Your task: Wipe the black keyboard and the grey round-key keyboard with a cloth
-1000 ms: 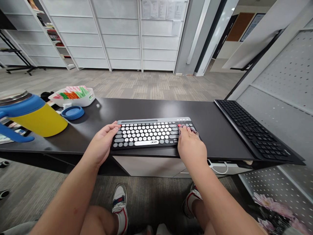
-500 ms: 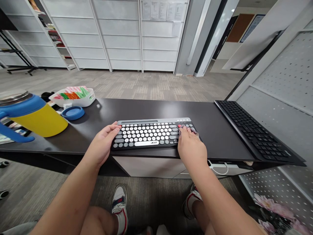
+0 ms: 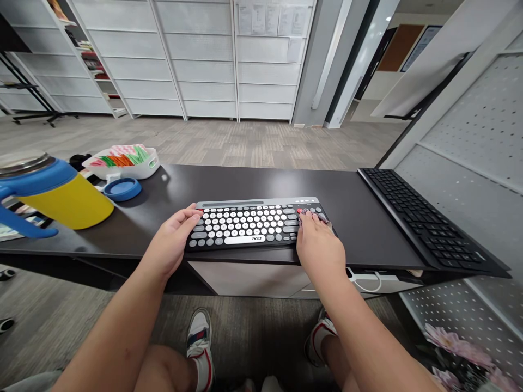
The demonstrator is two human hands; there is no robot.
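Note:
A grey and black acer keyboard (image 3: 245,223) with round white and grey keys lies on the dark desk. My left hand (image 3: 174,234) grips its left end, thumb on top near the upper corner. Over the number keys at the right end rests my right hand (image 3: 321,239), fingers bent down. Under those fingertips a small crumpled greyish-purple piece, like a cloth (image 3: 324,218), shows in part; the rest is hidden by the hand.
On the left stand a yellow and blue mug (image 3: 77,198), a blue lid (image 3: 122,189) and a white basket (image 3: 143,170) of colourful items. A second, black keyboard (image 3: 425,218) lies at the right by a pegboard panel (image 3: 478,125). Pink flowers (image 3: 461,348) are at lower right.

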